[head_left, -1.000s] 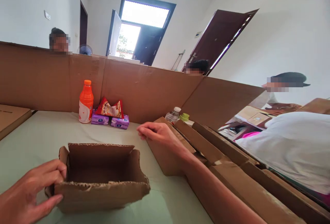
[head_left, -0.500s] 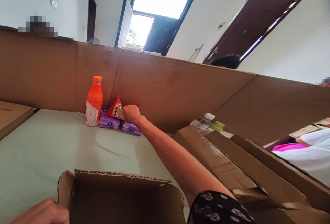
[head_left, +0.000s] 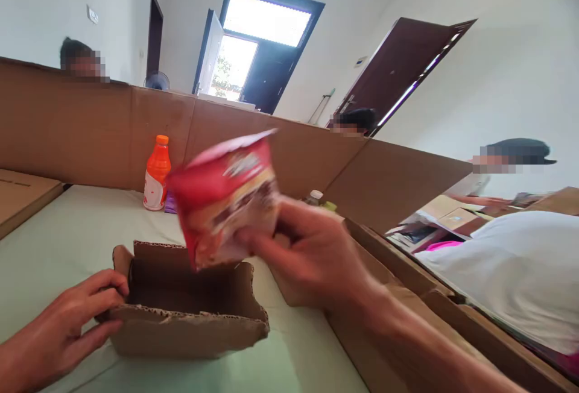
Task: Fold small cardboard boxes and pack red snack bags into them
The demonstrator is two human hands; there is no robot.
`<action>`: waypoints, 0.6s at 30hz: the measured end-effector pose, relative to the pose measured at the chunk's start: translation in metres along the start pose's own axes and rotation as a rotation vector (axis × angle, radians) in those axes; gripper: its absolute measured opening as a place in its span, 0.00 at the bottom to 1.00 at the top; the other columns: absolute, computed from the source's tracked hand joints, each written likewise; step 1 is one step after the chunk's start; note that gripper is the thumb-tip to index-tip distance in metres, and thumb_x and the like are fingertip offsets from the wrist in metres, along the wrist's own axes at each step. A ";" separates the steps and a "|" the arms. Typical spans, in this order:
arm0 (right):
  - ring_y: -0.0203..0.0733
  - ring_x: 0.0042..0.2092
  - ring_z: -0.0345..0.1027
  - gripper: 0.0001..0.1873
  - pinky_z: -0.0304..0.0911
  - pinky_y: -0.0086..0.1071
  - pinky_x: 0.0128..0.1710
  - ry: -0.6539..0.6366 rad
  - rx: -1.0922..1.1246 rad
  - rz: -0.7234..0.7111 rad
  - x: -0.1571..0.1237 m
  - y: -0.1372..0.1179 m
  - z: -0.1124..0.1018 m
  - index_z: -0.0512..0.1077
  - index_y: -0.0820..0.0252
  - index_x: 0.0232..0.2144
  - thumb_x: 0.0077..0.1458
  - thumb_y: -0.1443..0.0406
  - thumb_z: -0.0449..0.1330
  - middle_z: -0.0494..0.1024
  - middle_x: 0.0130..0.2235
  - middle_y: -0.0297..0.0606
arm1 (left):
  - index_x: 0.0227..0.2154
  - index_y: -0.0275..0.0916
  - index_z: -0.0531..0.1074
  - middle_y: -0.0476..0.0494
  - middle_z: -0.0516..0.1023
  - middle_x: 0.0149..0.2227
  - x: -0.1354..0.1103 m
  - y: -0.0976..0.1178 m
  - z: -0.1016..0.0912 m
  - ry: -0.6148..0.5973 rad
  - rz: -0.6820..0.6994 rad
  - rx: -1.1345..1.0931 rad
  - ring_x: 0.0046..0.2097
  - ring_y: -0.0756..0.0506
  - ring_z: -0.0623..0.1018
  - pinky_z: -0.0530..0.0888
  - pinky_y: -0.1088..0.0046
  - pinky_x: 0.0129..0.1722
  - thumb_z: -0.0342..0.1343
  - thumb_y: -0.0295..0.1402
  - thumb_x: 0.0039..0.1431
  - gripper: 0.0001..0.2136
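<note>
My right hand (head_left: 312,254) grips a red snack packet (head_left: 226,197), blurred by motion, just above the far rim of a small open cardboard box (head_left: 190,320). The box stands on the pale green table (head_left: 67,236) in front of me. My left hand (head_left: 58,326) holds the box's left side, thumb and fingers closed on its flap. Farther back an orange drink bottle (head_left: 156,173) stands against the cardboard partition (head_left: 81,134). A purple pack (head_left: 170,203) shows partly beside the bottle, mostly hidden by the packet.
Flat cardboard pieces (head_left: 398,284) lie along the table's right side, with a clear bottle's cap (head_left: 315,196) behind my hand. A cardboard sheet (head_left: 22,191) lies at far left. Other people sit beyond the partition, and one in a white top (head_left: 515,266) is at right.
My right hand took the red snack packet from the back of the table and brought it toward me, over the box. My left hand stayed on the box.
</note>
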State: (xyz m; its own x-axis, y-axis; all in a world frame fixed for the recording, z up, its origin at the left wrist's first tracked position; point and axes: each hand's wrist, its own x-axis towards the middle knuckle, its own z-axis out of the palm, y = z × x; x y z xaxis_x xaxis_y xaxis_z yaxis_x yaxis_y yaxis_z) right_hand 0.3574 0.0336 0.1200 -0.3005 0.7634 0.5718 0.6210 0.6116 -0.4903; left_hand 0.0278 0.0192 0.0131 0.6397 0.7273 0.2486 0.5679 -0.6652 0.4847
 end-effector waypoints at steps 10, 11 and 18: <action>0.34 0.28 0.61 0.08 0.44 0.32 0.28 -0.719 -0.505 -0.071 0.005 -0.037 0.031 0.68 0.59 0.24 0.50 0.75 0.58 0.77 0.29 0.34 | 0.34 0.40 0.72 0.45 0.76 0.42 -0.009 -0.002 0.009 0.116 0.002 0.002 0.38 0.49 0.77 0.74 0.78 0.38 0.48 0.32 0.68 0.09; 0.34 0.27 0.61 0.08 0.44 0.33 0.28 -0.744 -0.527 -0.046 0.006 -0.044 0.028 0.69 0.59 0.24 0.52 0.74 0.58 0.77 0.28 0.34 | 0.34 0.40 0.72 0.45 0.75 0.42 -0.009 -0.002 0.010 0.110 0.002 -0.009 0.37 0.50 0.77 0.74 0.79 0.37 0.47 0.32 0.68 0.09; 0.45 0.34 0.76 0.10 0.44 0.34 0.26 -0.966 -0.744 0.053 0.005 -0.041 0.053 0.78 0.61 0.36 0.54 0.72 0.58 0.84 0.36 0.46 | 0.34 0.41 0.73 0.45 0.71 0.45 -0.012 -0.002 0.020 0.161 -0.013 -0.082 0.36 0.51 0.74 0.72 0.77 0.39 0.44 0.31 0.69 0.12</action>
State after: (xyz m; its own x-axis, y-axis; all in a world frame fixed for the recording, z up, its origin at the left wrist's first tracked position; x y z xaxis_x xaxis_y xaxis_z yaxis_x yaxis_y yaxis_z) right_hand 0.2919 0.0236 0.1084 -0.4804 0.8175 -0.3175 0.8162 0.5493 0.1793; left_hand 0.0292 0.0087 -0.0074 0.5378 0.7576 0.3698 0.5270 -0.6445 0.5540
